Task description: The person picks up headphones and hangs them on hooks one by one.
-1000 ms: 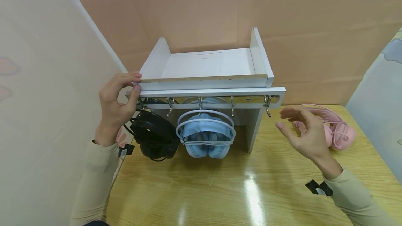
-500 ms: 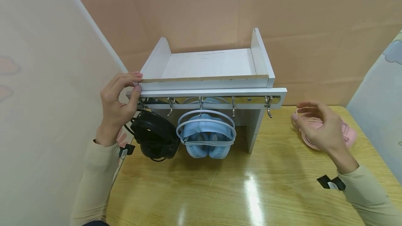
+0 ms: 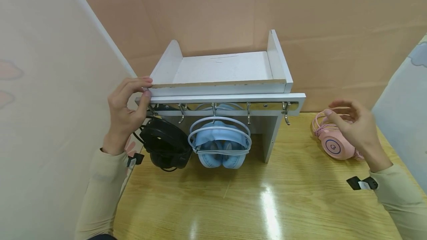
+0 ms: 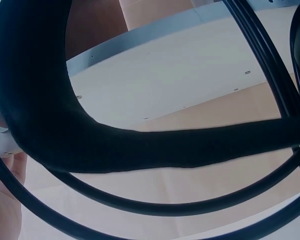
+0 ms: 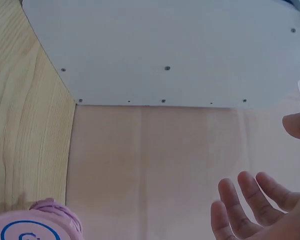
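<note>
My left hand [image 3: 124,112] grips the left front corner of a white shelf rack [image 3: 220,90], fingers on top and thumb at the front. Just below it hang black headphones [image 3: 163,140], which fill much of the left wrist view with their dark band [image 4: 45,100]. Light blue headphones [image 3: 220,134] hang from a middle hook. My right hand [image 3: 361,130] hovers, fingers loosely bent and holding nothing, over pink headphones [image 3: 335,145] lying on the table at the right and partly hidden by it. In the right wrist view, the pink headphones [image 5: 35,227] show at the lower left corner.
A row of metal hooks [image 3: 285,112] lines the rack's front rail. The wooden table [image 3: 240,199] extends below and to the right. A tan covering [image 3: 220,6] stands behind; pale panels [image 3: 43,84] rise at the left and right.
My right hand has moved rightward from near the rack's right end to above the pink headphones. The pink headphones have turned, and a round earcup now faces up. The left hand stays put.
</note>
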The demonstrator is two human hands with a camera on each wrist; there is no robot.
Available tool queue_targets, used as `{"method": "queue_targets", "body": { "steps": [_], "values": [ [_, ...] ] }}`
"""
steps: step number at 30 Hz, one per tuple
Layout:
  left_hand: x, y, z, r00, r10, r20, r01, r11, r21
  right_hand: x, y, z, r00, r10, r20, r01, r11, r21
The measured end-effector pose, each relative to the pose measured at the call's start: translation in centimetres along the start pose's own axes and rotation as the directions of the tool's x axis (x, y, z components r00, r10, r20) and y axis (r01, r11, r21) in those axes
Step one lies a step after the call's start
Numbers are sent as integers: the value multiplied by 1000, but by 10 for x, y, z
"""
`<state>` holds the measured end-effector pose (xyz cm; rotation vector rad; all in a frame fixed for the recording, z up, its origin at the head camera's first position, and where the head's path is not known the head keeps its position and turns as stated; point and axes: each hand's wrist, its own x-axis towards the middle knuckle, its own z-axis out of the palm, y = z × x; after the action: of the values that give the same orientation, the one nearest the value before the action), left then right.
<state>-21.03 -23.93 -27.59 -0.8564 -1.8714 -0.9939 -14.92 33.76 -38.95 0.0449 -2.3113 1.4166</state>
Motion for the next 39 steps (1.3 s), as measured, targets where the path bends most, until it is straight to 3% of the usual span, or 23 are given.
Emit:
{"method": "queue_targets", "body": {
  "steps": [13,23,28,39],
  "values": [
    [-2,-1,-1,1000,-14,0,14,1000,2,14,10,-30,993,117,0,-117,991,-72],
    [-2,-1,0,1000,-13,-11,13,1000,-11,29,30,-47,976,217,12,-215,973,-81],
    [-2,-2,1,1000,-9,-10,9,1000,-16,32,40,-54,955,295,25,-292,952,-86],
    [-2,-2,1,1000,-4,-11,4,1000,-16,38,75,-68,925,380,9,-364,894,-260]
  ]
}}
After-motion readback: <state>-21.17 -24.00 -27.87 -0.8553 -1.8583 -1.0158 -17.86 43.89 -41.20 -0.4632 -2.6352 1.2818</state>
